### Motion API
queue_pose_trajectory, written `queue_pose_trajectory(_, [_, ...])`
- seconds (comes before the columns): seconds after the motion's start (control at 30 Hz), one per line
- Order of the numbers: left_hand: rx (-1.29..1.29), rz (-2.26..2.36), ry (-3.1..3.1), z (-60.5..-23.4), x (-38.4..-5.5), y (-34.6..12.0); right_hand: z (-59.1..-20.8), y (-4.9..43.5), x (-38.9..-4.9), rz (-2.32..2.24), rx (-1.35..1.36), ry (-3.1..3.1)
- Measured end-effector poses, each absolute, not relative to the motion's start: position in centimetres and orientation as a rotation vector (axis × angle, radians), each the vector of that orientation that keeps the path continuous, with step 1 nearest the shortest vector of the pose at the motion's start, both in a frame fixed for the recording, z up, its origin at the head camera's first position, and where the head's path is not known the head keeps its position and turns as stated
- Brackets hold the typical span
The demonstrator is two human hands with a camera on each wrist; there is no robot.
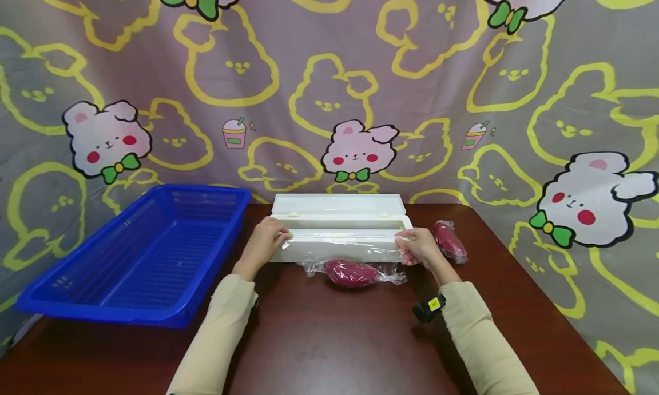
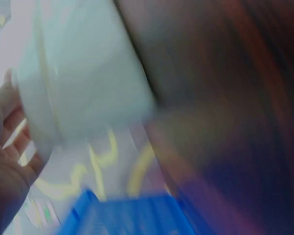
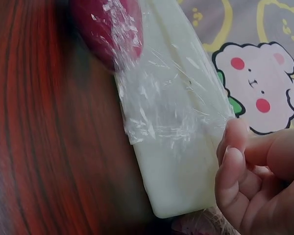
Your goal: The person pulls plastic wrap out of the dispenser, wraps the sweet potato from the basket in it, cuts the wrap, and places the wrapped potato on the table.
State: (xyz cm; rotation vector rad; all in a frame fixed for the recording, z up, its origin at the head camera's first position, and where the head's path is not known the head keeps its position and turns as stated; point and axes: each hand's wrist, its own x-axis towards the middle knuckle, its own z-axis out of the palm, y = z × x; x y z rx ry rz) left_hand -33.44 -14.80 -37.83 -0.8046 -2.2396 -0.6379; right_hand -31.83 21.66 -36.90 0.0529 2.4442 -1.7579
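Observation:
A long white box (image 1: 329, 255), a cling film dispenser with its lid (image 1: 337, 203) raised, stands at the back of the table. Clear cling film (image 3: 159, 105) stretches over its front between both hands. My left hand (image 1: 262, 240) pinches the film at the box's left top corner; the left wrist view of that hand (image 2: 12, 147) is blurred. At the right end, my right hand (image 1: 419, 246) pinches the film's edge between thumb and forefinger. Just in front of the box lies a purplish-red, sweet-potato-shaped thing (image 1: 352, 273) wrapped in film.
A second purplish-red wrapped thing (image 1: 449, 240) lies right of the box. To the left stands a large blue plastic basket (image 1: 108, 313) with perforated sides. The dark wood table (image 1: 340, 338) backs onto a patterned cloth (image 1: 288, 120).

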Motion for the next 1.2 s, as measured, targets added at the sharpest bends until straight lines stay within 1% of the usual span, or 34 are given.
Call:
queue_pose_trajectory(0.1, [-0.709, -0.631, -2.251, -38.0, -33.0, -16.4, -36.9, 21.6, -31.8, -1.739, 0.065, 2.470])
queue_pose_trajectory(0.2, [-0.668, -0.629, -2.284, -37.8, -32.7, -17.4, -37.0, 21.4, -31.9, -1.755, 0.051, 2.454])
queue_pose_trajectory(0.5, [-0.536, -0.688, -2.390, -37.3, -32.5, -16.6, -37.3, 21.9, -31.7, -1.773, -0.009, 2.422])
queue_pose_trajectory(0.67, [-0.454, -0.712, -2.497, -36.7, -32.1, -15.9, -37.1, 22.4, -31.4, -1.829, -0.143, 2.296])
queue_pose_trajectory(0.87, [-0.509, -0.727, -2.547, -35.4, -31.2, -14.8, -36.7, 23.2, -30.9, -1.953, -0.307, 2.015])
queue_pose_trajectory(1.0, [-0.586, -0.764, -2.557, -34.8, -30.7, -14.2, -36.9, 24.1, -30.6, -1.854, -0.531, 1.877])
queue_pose_trajectory(1.2, [-0.774, -0.860, -2.498, -34.3, -30.2, -13.8, -36.9, 25.1, -30.4, -1.531, -1.128, 1.695])
